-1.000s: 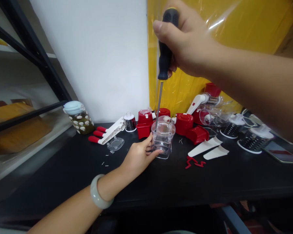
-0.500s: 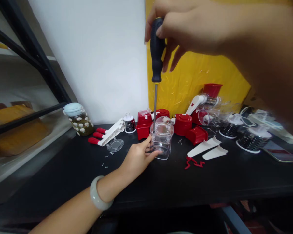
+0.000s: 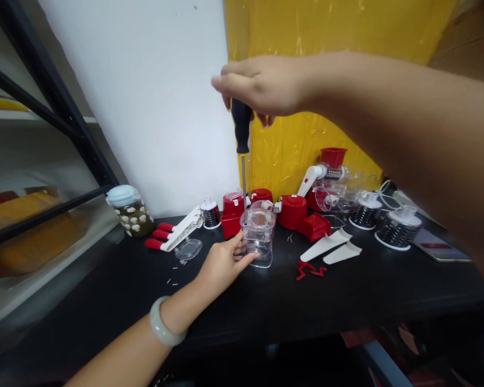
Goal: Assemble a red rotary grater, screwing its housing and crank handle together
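Observation:
My left hand grips the lower left side of a clear plastic housing standing upright on the black table. My right hand lies over the top of a screwdriver with a dark handle. Some of its fingers curl behind the handle, and the index finger points left. The upright shaft runs down to the upper left corner of the housing, beside my left fingertips. Whether a screw sits under the tip cannot be made out. Close behind the housing are red plastic bases.
White handles with red grips, a clear round cover and small screws lie left. To the right are white pieces, red strips, grater drums and a phone. A lidded jar stands far left.
My right hand has come down and flattened over the top of the screwdriver handle, where before its fingers held the handle's side. The view has shifted slightly; my left hand still holds the housing.

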Demonstrator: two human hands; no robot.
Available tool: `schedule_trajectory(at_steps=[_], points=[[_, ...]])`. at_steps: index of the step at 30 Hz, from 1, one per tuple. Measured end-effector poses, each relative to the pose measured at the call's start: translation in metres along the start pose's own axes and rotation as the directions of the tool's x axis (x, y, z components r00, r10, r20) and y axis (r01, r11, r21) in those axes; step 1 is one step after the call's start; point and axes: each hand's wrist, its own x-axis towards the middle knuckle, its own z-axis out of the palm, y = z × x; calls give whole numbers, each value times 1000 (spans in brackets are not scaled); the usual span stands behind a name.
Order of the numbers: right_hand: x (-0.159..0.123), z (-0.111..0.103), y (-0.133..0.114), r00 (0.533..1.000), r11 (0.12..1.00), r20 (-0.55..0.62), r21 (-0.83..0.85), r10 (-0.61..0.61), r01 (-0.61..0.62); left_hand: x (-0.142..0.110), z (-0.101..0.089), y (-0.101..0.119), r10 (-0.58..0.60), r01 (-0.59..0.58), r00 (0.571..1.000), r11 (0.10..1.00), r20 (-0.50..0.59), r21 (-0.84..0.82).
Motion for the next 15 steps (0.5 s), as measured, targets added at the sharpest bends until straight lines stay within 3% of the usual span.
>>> schedule_trajectory(at_steps=[3,6,11,15], points=[[-2,-9,-4,987,989,155,134,34,-55,0,-1,1,15,-16,1000,1000,6,23],[-2,-16,-7,983,989,186,144,3,-30,0,-2,1,31,-31,1000,999,-1,23],[3,-16,-14,990,997,130,-41,-53,59,0,-3,1,59,-59,998,998,8,28],[4,-13,-19,995,999,96,-32,11,-8,0,-3,2,54,-54,999,998,8,38]])
